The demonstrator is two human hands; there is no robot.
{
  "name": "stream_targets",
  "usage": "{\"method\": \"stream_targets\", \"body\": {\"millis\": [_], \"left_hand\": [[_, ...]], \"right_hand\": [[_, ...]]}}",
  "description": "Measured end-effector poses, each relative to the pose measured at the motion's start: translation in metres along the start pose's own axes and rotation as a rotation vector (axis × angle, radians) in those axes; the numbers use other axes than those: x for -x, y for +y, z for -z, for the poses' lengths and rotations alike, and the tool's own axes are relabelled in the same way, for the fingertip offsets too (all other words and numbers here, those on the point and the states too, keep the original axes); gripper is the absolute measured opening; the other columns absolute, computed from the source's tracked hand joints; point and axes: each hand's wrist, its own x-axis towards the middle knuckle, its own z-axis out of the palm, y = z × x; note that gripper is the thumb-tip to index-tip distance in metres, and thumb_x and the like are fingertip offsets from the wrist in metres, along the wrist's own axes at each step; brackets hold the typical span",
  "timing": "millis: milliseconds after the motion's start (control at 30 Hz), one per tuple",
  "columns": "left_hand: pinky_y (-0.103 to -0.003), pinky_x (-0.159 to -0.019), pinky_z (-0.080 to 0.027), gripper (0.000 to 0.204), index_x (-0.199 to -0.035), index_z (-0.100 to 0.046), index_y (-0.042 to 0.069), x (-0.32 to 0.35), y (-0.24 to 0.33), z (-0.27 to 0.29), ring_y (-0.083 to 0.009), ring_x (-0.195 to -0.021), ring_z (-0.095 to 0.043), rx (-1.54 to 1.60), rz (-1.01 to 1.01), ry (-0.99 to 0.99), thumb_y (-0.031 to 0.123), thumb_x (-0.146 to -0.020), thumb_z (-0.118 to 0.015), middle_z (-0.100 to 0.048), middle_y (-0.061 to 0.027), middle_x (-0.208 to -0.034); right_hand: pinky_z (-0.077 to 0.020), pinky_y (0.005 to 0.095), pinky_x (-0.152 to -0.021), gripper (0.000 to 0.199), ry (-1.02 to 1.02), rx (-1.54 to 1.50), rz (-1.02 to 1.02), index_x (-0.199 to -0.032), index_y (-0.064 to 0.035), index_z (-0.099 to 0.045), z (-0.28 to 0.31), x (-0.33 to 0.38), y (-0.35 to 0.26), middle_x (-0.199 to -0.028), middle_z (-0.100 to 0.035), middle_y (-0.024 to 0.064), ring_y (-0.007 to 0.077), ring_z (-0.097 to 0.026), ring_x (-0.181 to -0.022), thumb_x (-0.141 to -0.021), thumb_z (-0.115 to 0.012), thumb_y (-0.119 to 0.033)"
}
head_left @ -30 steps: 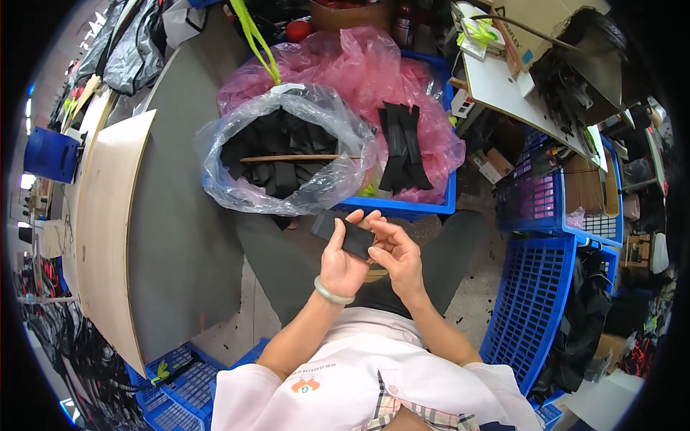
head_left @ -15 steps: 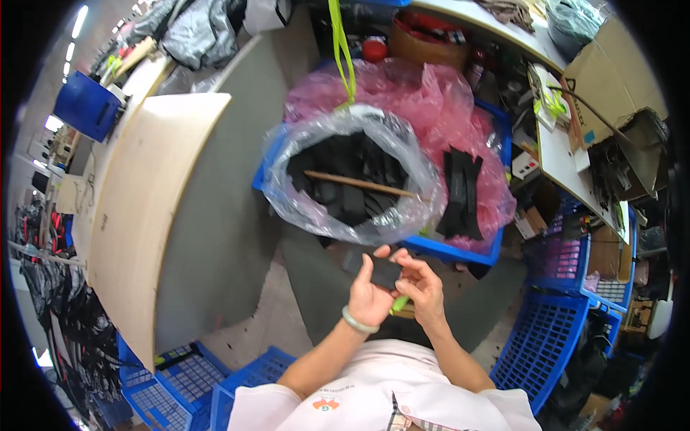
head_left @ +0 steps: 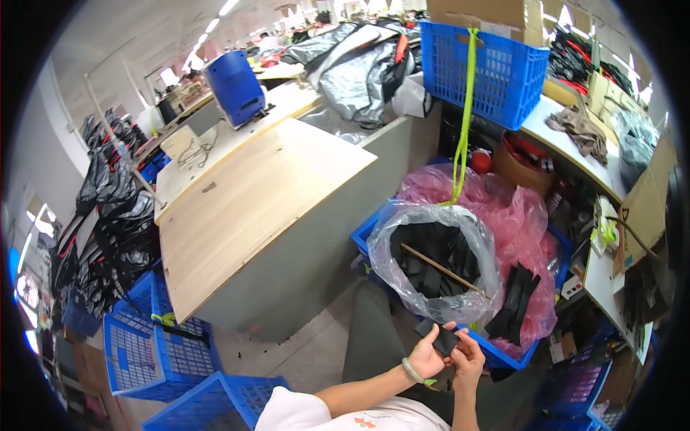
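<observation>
A small flat black piece (head_left: 444, 342), perhaps folded webbing or fabric, is held between my two hands. My left hand (head_left: 424, 359), with a pale bangle at the wrist, is closed on it from the left. On the other side, my right hand (head_left: 468, 355) pinches it at the edge. A bit of yellow-green material (head_left: 430, 384) shows below the hands. Just beyond them, a clear plastic bag (head_left: 388, 251) stands open with black strips (head_left: 431, 248) inside. Across its mouth lies a thin wooden stick (head_left: 445, 271).
Pink plastic (head_left: 489, 208) fills the blue crate (head_left: 503, 357) around the bag; a bundle of black strips (head_left: 516, 305) lies on it. A yellow-green strap (head_left: 466, 122) hangs above. Left stands a wooden-topped table (head_left: 259, 194). Blue crates (head_left: 136, 352) sit on the floor at lower left.
My view has turned left and up, so the crate and hands sit further right and more of the room shows. The black piece stays in both hands.
</observation>
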Motion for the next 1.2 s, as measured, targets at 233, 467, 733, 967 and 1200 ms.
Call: {"method": "stream_targets", "body": {"millis": [233,467,733,967,1200], "left_hand": [[-0.041,-0.096,-0.037,0.043,-0.123,-0.047,0.010,-0.018,-0.025,0.004,-0.0236,-0.116,-0.047,-0.102,-0.010,0.106,0.040,-0.097,-0.032,-0.051,-0.0120,-0.125],[-0.033,-0.084,-0.039,0.040,-0.119,-0.053,0.015,-0.027,-0.029,0.022,-0.0148,-0.107,-0.052,-0.190,-0.021,0.167,0.044,-0.092,-0.045,-0.058,-0.0022,-0.115],[-0.028,-0.069,-0.048,0.047,-0.116,-0.050,0.004,-0.016,-0.015,-0.004,-0.0157,-0.089,-0.054,-1.185,-0.755,0.631,0.012,-0.074,-0.069,-0.054,-0.0057,-0.102],[-0.034,-0.076,-0.048,0.032,-0.095,-0.057,-0.009,-0.024,0.003,-0.005,-0.0295,-0.098,-0.055,-1.685,-0.862,0.409,0.006,-0.068,-0.064,-0.053,-0.0190,-0.106],[-0.039,-0.082,-0.045,0.025,-0.088,-0.057,-0.011,-0.027,-0.002,-0.017,-0.0350,-0.100,-0.052,-1.782,-0.909,0.429,0.008,-0.071,-0.059,-0.054,-0.0220,-0.104]], "right_hand": [[-0.0429,0.0193,-0.056,0.014,0.165,0.415,0.326,-0.087,-0.0004,-0.056,0.013,-0.002,0.011,-0.075,-0.056,0.0011,0.0082,-0.053,-0.063,-0.074,-0.057,0.006],[-0.0432,0.0216,-0.058,0.017,0.040,0.497,0.323,-0.084,0.0005,-0.053,0.039,-0.009,0.004,-0.077,-0.053,0.0019,0.0088,-0.052,-0.068,-0.074,-0.047,0.013],[-0.0481,0.0346,-0.067,0.011,0.118,1.053,0.572,-0.084,0.0020,-0.063,0.005,-0.011,-0.055,-0.078,-0.063,0.0161,0.0281,-0.061,-0.069,-0.074,-0.057,0.001],[-0.0472,0.0374,-0.064,0.015,-0.194,1.142,0.644,-0.088,0.0016,-0.064,-0.012,-0.031,-0.056,-0.077,-0.063,0.0172,0.0319,-0.060,-0.068,-0.077,-0.064,-0.008],[-0.0478,0.0380,-0.066,0.013,-0.284,1.125,0.762,-0.089,0.0002,-0.064,-0.015,-0.032,-0.061,-0.081,-0.062,0.0152,0.0319,-0.060,-0.073,-0.081,-0.061,-0.009]]}}
